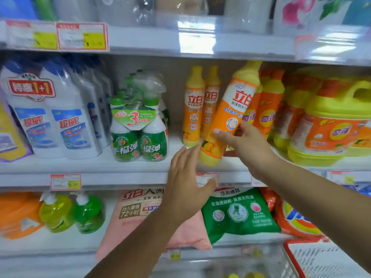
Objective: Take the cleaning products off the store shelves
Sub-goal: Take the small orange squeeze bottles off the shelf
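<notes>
Far left of our fingers, the white toilet-cleaner twin pack (54, 117) and the green spray-cleaner three-pack (138, 133) stand on the middle shelf (120, 178). Our left hand (186, 185) is spread flat and holds nothing. Its fingers (185, 155) are just beside the base of the tilted orange dish-soap bottle (230, 115); we cannot tell if they touch. Our right hand (248, 144) grips that bottle, thumb across the front, and its base seems clear of the shelf. Two matching bottles (193, 109) stand just beyond the left fingertips. Yellow detergent jugs (331, 121) sit right of the right fingers. We judge the task barely begun: nearly everything is still shelved.
</notes>
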{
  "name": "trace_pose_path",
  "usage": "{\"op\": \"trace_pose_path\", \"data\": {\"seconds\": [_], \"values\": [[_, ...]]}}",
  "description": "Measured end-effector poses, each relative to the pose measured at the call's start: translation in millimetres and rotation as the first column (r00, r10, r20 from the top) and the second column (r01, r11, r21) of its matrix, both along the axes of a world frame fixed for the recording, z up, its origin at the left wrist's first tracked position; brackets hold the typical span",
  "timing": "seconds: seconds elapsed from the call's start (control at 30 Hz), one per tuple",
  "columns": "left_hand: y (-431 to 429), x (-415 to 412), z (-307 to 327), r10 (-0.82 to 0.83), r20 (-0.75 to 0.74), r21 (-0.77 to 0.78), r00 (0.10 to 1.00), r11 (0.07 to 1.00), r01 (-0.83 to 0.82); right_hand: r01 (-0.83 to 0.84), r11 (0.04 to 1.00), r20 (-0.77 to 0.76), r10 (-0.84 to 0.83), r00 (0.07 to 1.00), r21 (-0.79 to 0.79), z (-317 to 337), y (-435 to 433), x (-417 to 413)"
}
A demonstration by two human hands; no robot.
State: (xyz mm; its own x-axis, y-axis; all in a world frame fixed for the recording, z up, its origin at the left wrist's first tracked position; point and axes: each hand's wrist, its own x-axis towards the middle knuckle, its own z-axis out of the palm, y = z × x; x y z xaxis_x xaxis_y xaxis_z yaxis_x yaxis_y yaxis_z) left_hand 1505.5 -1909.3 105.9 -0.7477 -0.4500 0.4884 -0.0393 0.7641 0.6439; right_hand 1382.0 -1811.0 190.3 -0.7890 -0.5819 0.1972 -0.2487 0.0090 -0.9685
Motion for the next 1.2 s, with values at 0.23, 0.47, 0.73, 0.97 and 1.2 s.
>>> {"op": "trace_pose_path", "data": {"seconds": [0.23,0.47,0.73,0.97,1.2], "values": [[77,42,47,-0.373,0.135,0.488,0.918,0.831,0.266,-0.124,0.991,0.161,0.115,0.98,0.044,-6,114,63],[155,77,42,-0.392,0.195,0.454,0.899,0.849,0.272,-0.017,0.998,0.155,0.027,0.988,-0.065,31,205,84],[190,71,46,-0.674,0.276,0.733,0.685,0.609,0.304,0.144,0.984,0.172,-0.125,0.977,-0.104,15,252,91],[205,59,38,-0.642,0.288,0.643,0.71,0.679,0.353,0.053,0.998,0.158,-0.047,0.986,-0.03,14,280,71],[214,53,29,-0.528,0.388,0.401,0.755,0.835,0.377,0.125,0.991,0.083,-0.128,0.988,0.043,14,287,65]]}}
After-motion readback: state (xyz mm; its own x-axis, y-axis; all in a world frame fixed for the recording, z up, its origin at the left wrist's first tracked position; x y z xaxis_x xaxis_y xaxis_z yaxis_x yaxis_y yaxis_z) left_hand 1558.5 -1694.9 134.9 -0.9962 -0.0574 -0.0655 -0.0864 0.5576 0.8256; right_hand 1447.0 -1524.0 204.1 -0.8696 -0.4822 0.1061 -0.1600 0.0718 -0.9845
